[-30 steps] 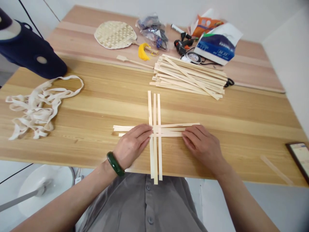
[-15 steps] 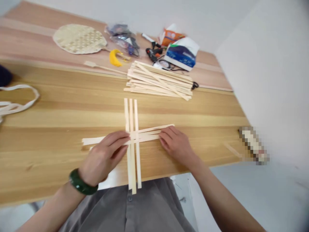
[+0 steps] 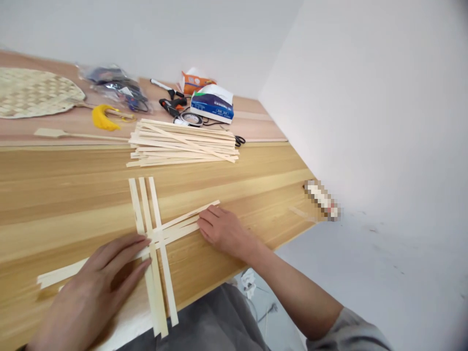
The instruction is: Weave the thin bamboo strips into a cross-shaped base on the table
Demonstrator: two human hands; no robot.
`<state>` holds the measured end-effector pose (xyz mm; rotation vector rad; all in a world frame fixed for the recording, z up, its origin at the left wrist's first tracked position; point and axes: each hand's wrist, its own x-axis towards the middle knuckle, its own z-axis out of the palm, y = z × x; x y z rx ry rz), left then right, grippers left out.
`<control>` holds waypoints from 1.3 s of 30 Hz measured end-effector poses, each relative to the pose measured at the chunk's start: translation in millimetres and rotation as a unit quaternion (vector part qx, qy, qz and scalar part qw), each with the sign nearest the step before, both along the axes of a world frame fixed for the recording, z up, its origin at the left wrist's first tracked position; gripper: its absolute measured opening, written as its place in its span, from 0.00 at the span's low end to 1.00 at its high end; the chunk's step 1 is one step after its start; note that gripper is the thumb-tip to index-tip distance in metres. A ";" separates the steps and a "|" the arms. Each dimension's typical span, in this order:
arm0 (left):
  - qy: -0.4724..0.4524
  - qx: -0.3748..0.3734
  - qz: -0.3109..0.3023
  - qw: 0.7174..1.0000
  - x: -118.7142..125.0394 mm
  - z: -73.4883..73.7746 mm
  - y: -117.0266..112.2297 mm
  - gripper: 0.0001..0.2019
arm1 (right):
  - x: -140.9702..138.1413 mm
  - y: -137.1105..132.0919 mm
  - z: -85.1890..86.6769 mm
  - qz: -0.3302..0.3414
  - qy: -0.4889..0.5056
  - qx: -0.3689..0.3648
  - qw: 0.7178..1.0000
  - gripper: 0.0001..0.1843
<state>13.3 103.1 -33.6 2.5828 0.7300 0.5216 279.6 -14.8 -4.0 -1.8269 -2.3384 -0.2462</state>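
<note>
Three thin pale bamboo strips (image 3: 167, 278) run lengthwise toward my body, crossed over and under by a few sideways bamboo strips (image 3: 181, 231). The weave lies on the wooden table. At the left of the crossing, my left hand (image 3: 106, 278) pinches the strips between thumb and fingers. My right hand (image 3: 223, 231) is closed on the right ends of the sideways strips, which fan slightly apart there. The fingers partly hide both holds.
Beyond the weave lies a pile of loose strips (image 3: 183, 144) with scissors (image 3: 239, 141) beside it. Further back are a woven fan (image 3: 34, 92), a yellow bundle (image 3: 102, 118), a plastic-wrapped package (image 3: 117, 85), a glue gun (image 3: 171, 105), a tape roll (image 3: 191, 119) and a tissue box (image 3: 212, 105).
My view has turned right, so the table things appear further left and the weave lower left. Both hands keep their places on the strips.
</note>
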 end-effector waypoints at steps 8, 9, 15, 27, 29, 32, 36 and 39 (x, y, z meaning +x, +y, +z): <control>0.011 -0.022 0.020 1.000 0.5 -2.2 -1.0 0.22 | -1.4 -0.4 1.1 0.003 -0.016 -0.001 1.000 0.11; 0.011 -0.023 0.023 0.999 1.4 -0.8 -1.4 0.22 | -1.5 -0.4 0.8 0.005 -0.014 0.000 1.000 0.11; 0.014 -0.027 0.010 0.999 2.6 2.5 -0.7 0.24 | -1.9 -1.3 0.3 0.002 -0.010 -0.008 1.000 0.09; -0.009 0.016 0.004 1.000 12.8 30.9 -9.6 0.15 | -1.7 -3.4 21.9 0.009 0.037 0.059 0.998 0.06; -0.020 0.022 -0.001 1.000 12.8 30.2 -10.8 0.13 | -1.9 -0.9 25.5 -0.006 0.058 0.090 0.994 0.05; -0.029 0.024 -0.007 0.999 11.9 27.4 -12.3 0.12 | -9.7 7.6 26.1 -0.015 0.097 0.106 0.990 0.06; -0.031 0.038 -0.010 0.999 11.8 27.3 -14.2 0.13 | -31.5 25.5 20.1 0.006 0.136 0.084 0.987 0.07; -0.045 0.039 0.007 0.998 10.1 31.4 -16.5 0.14 | -45.9 38.8 15.7 0.019 0.166 0.071 0.983 0.09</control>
